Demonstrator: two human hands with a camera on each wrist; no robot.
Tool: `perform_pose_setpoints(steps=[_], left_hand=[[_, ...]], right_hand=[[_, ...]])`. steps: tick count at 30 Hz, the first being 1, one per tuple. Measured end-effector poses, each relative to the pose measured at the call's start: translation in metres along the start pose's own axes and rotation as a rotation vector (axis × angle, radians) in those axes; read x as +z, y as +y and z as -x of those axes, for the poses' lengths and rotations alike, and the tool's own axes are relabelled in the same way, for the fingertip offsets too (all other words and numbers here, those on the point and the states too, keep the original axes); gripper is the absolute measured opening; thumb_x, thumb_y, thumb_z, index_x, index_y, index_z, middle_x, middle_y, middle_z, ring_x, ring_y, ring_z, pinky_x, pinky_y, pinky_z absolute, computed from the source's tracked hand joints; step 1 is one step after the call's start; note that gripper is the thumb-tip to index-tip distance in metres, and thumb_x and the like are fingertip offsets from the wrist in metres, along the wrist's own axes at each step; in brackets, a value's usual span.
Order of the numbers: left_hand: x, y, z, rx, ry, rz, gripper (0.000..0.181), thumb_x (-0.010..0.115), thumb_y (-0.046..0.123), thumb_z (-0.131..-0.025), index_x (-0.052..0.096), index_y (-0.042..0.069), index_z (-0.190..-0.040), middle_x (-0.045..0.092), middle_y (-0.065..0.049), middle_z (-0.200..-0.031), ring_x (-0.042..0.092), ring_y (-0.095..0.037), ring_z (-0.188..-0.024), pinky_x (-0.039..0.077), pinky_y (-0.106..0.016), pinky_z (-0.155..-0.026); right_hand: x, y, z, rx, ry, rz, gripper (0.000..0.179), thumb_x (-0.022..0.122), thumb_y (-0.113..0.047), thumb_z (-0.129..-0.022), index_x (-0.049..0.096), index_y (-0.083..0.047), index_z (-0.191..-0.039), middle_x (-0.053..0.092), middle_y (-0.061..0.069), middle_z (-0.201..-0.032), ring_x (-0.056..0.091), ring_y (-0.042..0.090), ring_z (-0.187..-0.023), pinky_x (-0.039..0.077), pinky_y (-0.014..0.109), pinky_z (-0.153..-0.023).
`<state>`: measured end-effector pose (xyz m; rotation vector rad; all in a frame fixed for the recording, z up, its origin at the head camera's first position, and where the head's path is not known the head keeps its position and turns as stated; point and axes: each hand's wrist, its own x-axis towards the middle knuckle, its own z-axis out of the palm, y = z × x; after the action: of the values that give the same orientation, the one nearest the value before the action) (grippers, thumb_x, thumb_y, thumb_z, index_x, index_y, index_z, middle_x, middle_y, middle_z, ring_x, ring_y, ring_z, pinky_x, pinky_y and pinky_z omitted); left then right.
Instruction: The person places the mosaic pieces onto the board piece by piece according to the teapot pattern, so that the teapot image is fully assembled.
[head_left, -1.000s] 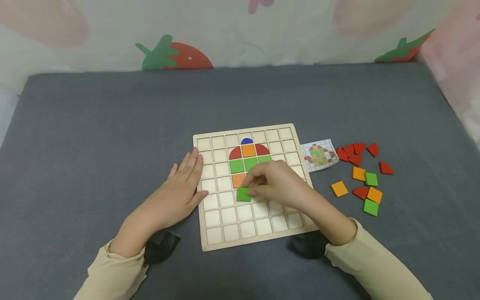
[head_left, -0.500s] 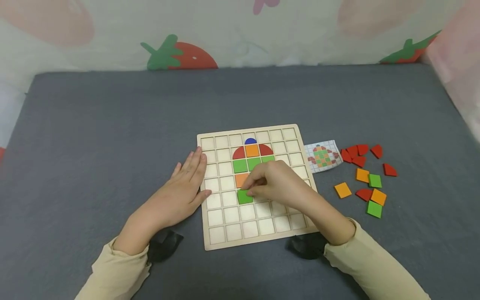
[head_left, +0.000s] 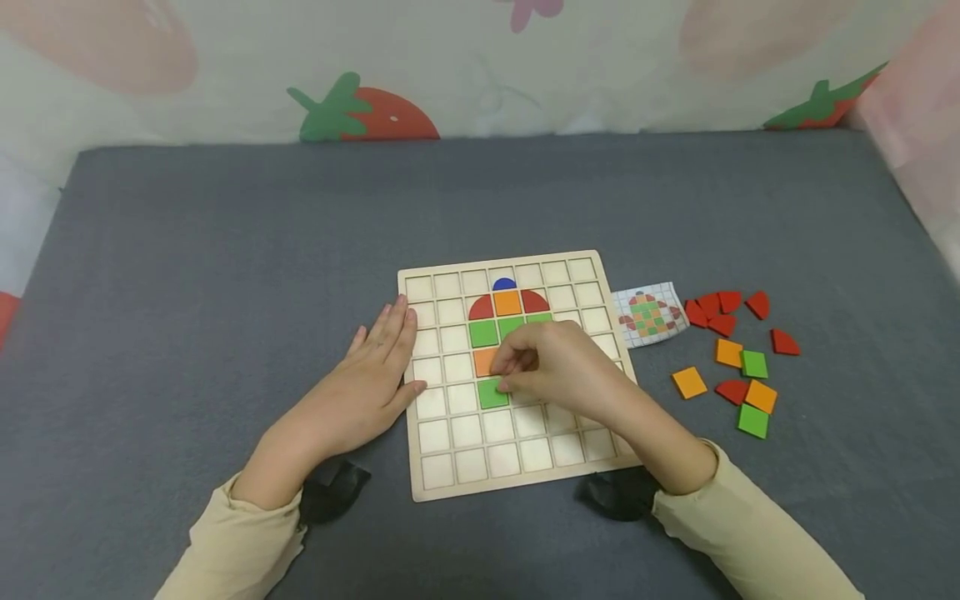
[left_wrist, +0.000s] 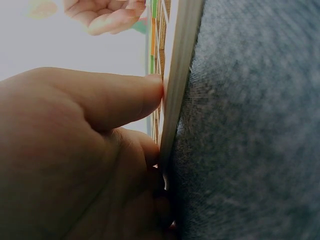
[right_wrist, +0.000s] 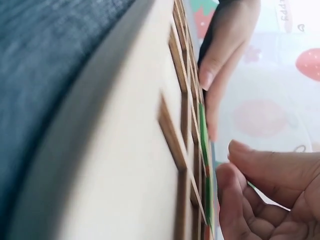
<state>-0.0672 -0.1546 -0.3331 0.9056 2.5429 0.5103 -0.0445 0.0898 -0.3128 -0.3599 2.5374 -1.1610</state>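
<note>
A wooden grid board [head_left: 525, 475] lies on the grey cloth. My left hand [head_left: 360, 383] rests along its left edge, fingers outstretched and thumb on the rim. In the left wrist view the thumb [left_wrist: 120, 95] touches the board's side. A green square tile [head_left: 492, 395] lies in a cell below an orange tile [head_left: 484, 362]. Over it is my right hand [head_left: 558, 367], fingers bent, thumb tip at the tile's right edge. In the right wrist view no tile shows between thumb and index finger [right_wrist: 230, 185]. Green, orange, red and blue pieces form a shape above, partly hidden.
A printed pattern card [head_left: 648, 313] lies at the board's right, partly under it. Beyond it are several loose red pieces [head_left: 722, 325], orange squares [head_left: 689, 382] and green squares [head_left: 753, 421]. A strawberry-print curtain [head_left: 562, 83] hangs behind the table.
The green tile, tilted and pinched by my right hand before, now lies square in its cell, and the right fingertips have shifted slightly right of it. My left hand stays at the board's edge.
</note>
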Motion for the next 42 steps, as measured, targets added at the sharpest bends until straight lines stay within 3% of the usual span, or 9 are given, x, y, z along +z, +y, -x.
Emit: perform_pose_setpoints(steps=[8,15,20,28,35,42], left_hand=[[-0.003,0.001,0.004,-0.021,-0.021,0.004,0.073,0.046,0.026,-0.1,0.001,-0.004,-0.149,-0.01,-0.016,-0.156,-0.005,-0.031,-0.143,0.006,-0.055,-0.112],[-0.004,0.002,0.005,-0.025,-0.019,0.008,0.072,0.046,0.026,-0.1,0.002,-0.004,-0.149,-0.008,-0.016,-0.156,-0.004,-0.031,-0.143,0.007,-0.054,-0.112],[-0.003,0.002,0.005,-0.019,-0.023,0.006,0.072,0.045,0.026,-0.1,0.001,-0.004,-0.149,-0.009,-0.016,-0.156,-0.005,-0.031,-0.143,0.007,-0.054,-0.112],[-0.003,0.004,0.001,-0.004,-0.027,-0.012,0.074,0.046,0.027,-0.1,0.0,-0.003,-0.149,-0.01,-0.016,-0.156,-0.006,-0.031,-0.143,0.007,-0.053,-0.112],[-0.003,0.001,0.001,-0.017,-0.035,-0.006,0.074,0.046,0.027,-0.1,0.0,-0.003,-0.149,-0.011,-0.016,-0.156,-0.007,-0.031,-0.143,0.006,-0.054,-0.112],[-0.003,0.003,0.002,-0.003,-0.02,-0.002,0.073,0.046,0.026,-0.1,0.001,-0.004,-0.149,-0.009,-0.016,-0.156,-0.005,-0.031,-0.143,0.007,-0.054,-0.112]], right_hand=[[-0.018,0.013,0.013,0.032,-0.001,-0.104,0.011,0.077,-0.006,-0.077,0.071,-0.008,-0.086,0.068,-0.004,-0.08,0.063,0.01,-0.073,0.051,0.029,-0.067],[-0.05,0.034,0.04,0.075,0.053,-0.154,0.011,0.075,-0.003,-0.079,0.071,-0.003,-0.088,0.068,0.004,-0.083,0.063,0.015,-0.073,0.052,0.025,-0.065],[-0.076,0.053,0.067,0.101,0.136,-0.144,0.015,0.075,-0.007,-0.08,0.07,-0.001,-0.093,0.067,0.008,-0.087,0.065,0.015,-0.075,0.053,0.024,-0.067],[-0.102,0.094,0.107,0.185,0.174,-0.082,0.019,0.071,-0.013,-0.085,0.068,-0.002,-0.101,0.069,0.004,-0.091,0.065,0.012,-0.079,0.052,0.022,-0.067],[-0.116,0.114,0.116,0.282,0.216,-0.043,0.024,0.07,-0.015,-0.087,0.066,0.0,-0.105,0.069,-0.004,-0.089,0.064,0.008,-0.08,0.052,0.021,-0.067],[-0.118,0.124,0.117,0.325,0.234,-0.01,0.027,0.069,-0.016,-0.087,0.065,0.002,-0.106,0.07,0.002,-0.09,0.065,0.006,-0.078,0.052,0.02,-0.066]])
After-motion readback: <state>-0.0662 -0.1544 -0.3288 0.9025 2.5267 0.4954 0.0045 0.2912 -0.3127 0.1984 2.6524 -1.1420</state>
